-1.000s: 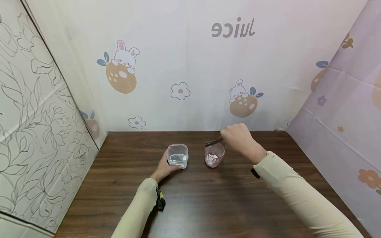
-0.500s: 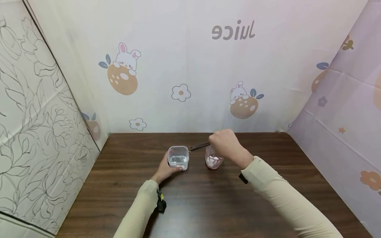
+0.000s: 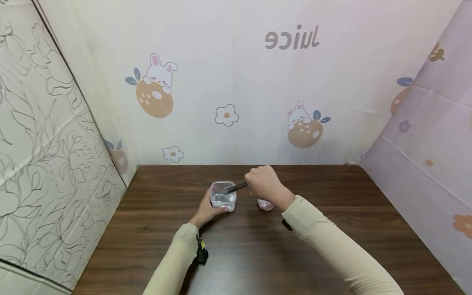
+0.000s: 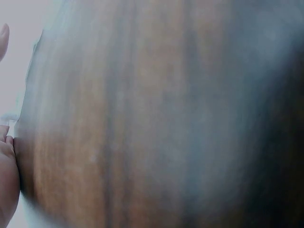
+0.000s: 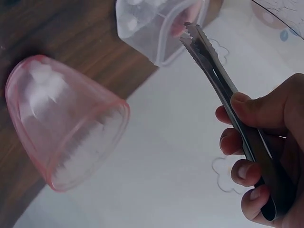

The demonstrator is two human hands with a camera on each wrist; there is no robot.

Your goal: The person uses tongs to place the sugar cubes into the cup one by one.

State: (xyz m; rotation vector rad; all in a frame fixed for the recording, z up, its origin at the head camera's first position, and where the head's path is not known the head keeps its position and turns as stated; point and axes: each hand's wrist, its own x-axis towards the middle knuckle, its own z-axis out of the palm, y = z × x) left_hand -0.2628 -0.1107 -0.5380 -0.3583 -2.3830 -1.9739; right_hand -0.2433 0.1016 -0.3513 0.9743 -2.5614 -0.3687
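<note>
A clear square container with whitish pieces inside stands on the table, and my left hand grips its left side and front. My right hand holds metal tongs, their tips over the container's opening. In the right wrist view the tongs lie between thumb and fingers, tips close together with nothing visible between them. Below my right hand stands a pink clear cup, partly hidden; white pieces show in the cup in the right wrist view. The left wrist view shows only part of my left hand.
The brown wooden table reaches back to a patterned wall cloth. Other patterned cloths hang at the left and the right.
My right hand has moved left with the tongs, from above the pink cup to the square container, and now covers much of the cup. My left hand keeps its grip on the container.
</note>
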